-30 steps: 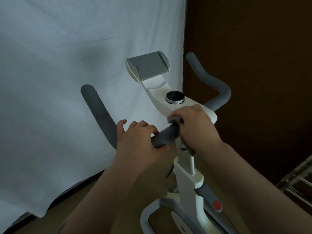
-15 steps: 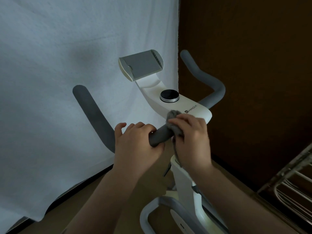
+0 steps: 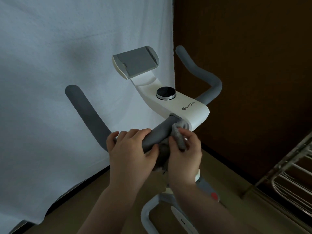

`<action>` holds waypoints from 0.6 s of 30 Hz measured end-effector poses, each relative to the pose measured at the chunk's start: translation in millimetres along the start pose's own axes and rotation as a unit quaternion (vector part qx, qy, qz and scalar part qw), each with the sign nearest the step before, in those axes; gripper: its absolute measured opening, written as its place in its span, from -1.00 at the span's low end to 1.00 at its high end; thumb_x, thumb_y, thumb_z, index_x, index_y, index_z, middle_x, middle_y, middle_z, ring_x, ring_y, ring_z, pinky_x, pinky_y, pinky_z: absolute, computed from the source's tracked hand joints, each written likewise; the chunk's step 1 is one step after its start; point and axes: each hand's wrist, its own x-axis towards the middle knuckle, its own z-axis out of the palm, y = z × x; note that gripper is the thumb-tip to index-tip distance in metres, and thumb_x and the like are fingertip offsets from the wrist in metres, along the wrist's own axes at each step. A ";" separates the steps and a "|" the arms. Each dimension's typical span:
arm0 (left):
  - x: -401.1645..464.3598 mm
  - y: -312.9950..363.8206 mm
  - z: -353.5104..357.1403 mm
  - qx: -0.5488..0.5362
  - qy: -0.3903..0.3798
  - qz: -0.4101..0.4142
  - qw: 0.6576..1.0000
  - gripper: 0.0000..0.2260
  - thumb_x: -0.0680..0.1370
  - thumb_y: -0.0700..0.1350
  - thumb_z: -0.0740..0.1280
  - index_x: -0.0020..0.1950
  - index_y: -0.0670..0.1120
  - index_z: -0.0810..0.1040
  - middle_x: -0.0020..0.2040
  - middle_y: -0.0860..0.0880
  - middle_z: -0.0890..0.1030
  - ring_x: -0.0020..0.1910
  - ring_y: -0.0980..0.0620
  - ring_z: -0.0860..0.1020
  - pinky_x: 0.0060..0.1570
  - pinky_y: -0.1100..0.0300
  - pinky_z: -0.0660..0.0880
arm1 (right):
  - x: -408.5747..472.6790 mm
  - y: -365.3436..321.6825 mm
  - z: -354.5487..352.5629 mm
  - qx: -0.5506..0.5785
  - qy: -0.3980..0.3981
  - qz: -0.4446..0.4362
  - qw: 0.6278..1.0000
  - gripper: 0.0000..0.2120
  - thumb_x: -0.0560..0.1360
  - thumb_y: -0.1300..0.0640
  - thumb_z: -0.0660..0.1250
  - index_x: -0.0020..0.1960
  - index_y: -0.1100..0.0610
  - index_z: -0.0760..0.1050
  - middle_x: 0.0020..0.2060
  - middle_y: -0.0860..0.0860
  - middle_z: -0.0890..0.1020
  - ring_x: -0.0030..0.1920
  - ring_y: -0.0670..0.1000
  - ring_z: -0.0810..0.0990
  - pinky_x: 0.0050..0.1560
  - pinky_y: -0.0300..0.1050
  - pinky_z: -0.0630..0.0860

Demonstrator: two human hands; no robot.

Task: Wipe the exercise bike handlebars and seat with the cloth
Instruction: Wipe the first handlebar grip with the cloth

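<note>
The exercise bike's grey foam handlebars point(image 3: 87, 114) curve up on both sides of a white console point(image 3: 187, 110) with a round black knob point(image 3: 166, 93). My left hand point(image 3: 133, 149) grips the left bar close to the console. Right beside it, my right hand point(image 3: 184, 152) pinches a grey cloth point(image 3: 179, 134) that is wrapped around the bar where it enters the console. Part of the cloth hangs down between my hands. The right handlebar point(image 3: 207, 78) rises free behind the console. The seat is out of view.
A grey tablet holder point(image 3: 136, 63) sits above the console. A white sheet point(image 3: 50, 81) hangs behind the bike, with a dark brown wall point(image 3: 253, 65) to the right. A metal wire rack point(image 3: 290, 179) stands at the lower right. The bike frame point(image 3: 168, 215) runs down between my arms.
My right hand has come off the top of the bar beside the console and slid lower, now pinching the cloth against the bar's inner end. My left hand has kept its grip.
</note>
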 end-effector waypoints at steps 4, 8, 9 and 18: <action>1.9 -3.7 -3.0 0.001 -0.008 0.013 1.000 -0.71 0.44 0.04 0.42 0.14 0.03 0.60 -0.04 0.12 0.65 -0.04 0.07 0.57 0.27 -0.06 0.27 | 2.7 -4.7 2.7 0.058 0.008 0.071 0.996 -0.78 0.45 0.28 0.42 -0.06 -0.03 0.54 -0.04 0.01 0.61 0.01 -0.02 0.60 0.08 0.08 0.59; 1.4 -6.7 -7.6 0.001 -0.016 0.021 1.000 -0.71 0.43 0.02 0.43 0.14 0.05 0.59 -0.02 0.15 0.64 -0.03 0.10 0.57 0.30 -0.05 0.22 | -8.6 -5.1 5.2 0.018 0.011 0.017 1.000 -0.73 0.47 0.22 0.41 -0.05 -0.15 0.52 0.05 -0.09 0.56 0.07 -0.13 0.56 0.12 -0.01 0.57; 0.2 -7.6 -8.7 0.001 -0.015 0.022 1.000 -0.71 0.43 0.01 0.42 0.14 0.06 0.58 -0.01 0.15 0.64 -0.02 0.11 0.57 0.30 -0.05 0.22 | -13.0 -7.0 4.2 -0.007 -0.014 -0.019 1.000 -0.71 0.47 0.23 0.42 -0.05 -0.18 0.52 0.04 -0.14 0.54 0.08 -0.16 0.54 0.13 -0.07 0.56; -1.8 -18.1 -10.7 -0.010 -0.009 0.042 0.999 -0.77 0.42 0.04 0.41 0.06 0.07 0.58 -0.08 0.14 0.62 -0.04 0.07 0.56 0.26 -0.09 0.26 | 8.5 -22.9 -3.4 -0.347 -0.167 -0.370 0.846 -0.76 0.46 0.24 0.32 0.07 0.03 0.63 0.12 -0.04 0.59 0.18 0.04 0.44 0.12 -0.14 0.42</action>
